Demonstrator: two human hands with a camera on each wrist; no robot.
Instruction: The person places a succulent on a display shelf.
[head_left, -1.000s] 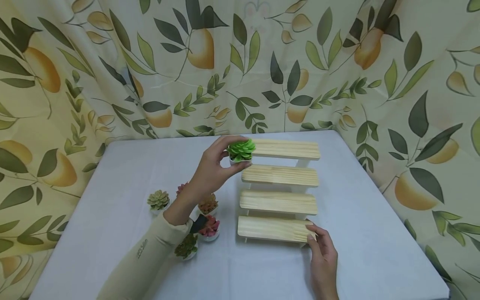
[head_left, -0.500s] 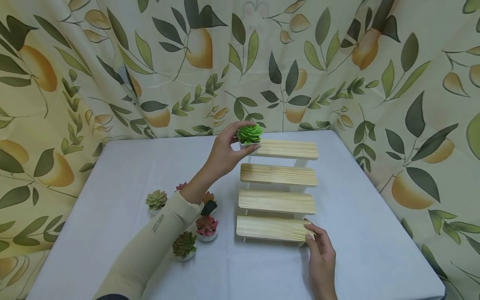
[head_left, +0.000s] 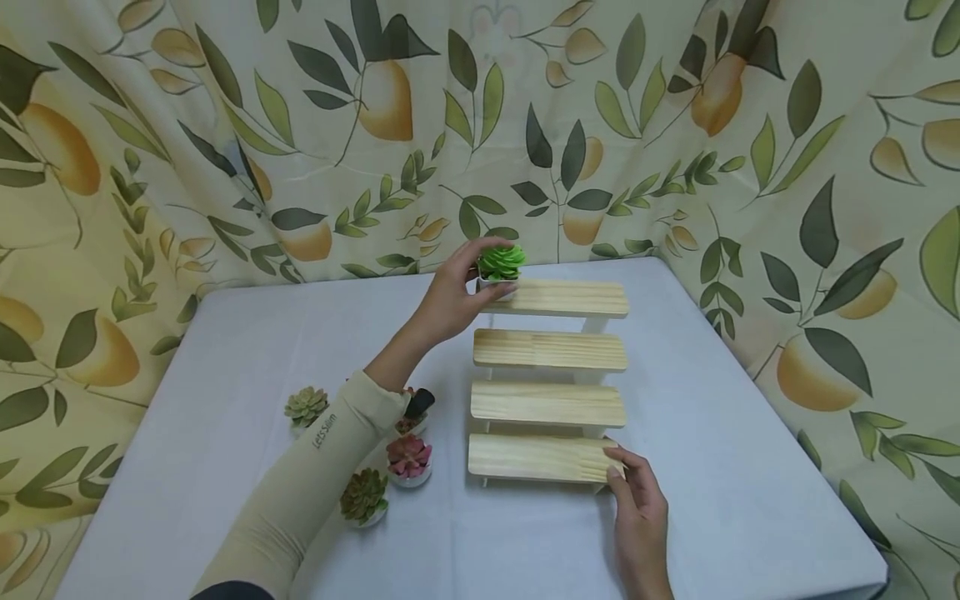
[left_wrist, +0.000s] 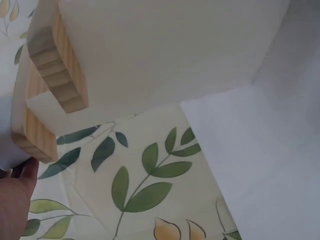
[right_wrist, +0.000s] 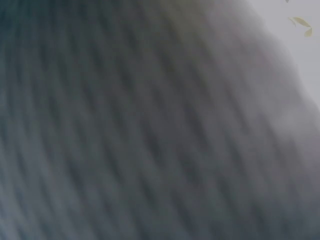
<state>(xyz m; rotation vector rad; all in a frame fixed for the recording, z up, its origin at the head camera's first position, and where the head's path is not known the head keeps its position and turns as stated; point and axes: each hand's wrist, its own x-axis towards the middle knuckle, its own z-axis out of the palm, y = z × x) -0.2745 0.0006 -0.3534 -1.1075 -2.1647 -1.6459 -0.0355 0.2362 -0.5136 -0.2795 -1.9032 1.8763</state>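
Green and bright, the potted succulent [head_left: 501, 263] has just risen and moved right to the left end of the top board [head_left: 573, 298], upper middle of the frame. We see the left hand [head_left: 448, 296] pinching its pot; the right hand [head_left: 643, 518] still grips the bottom board [head_left: 532, 458]. Placing looks nearly done, though we cannot tell whether pot touches wood.

Head view: dim, diffuse light; I see faint shadow just left of my right hand [head_left: 643, 521]. Right-wrist view: dark surface [right_wrist: 140, 130], wholly out of focus.
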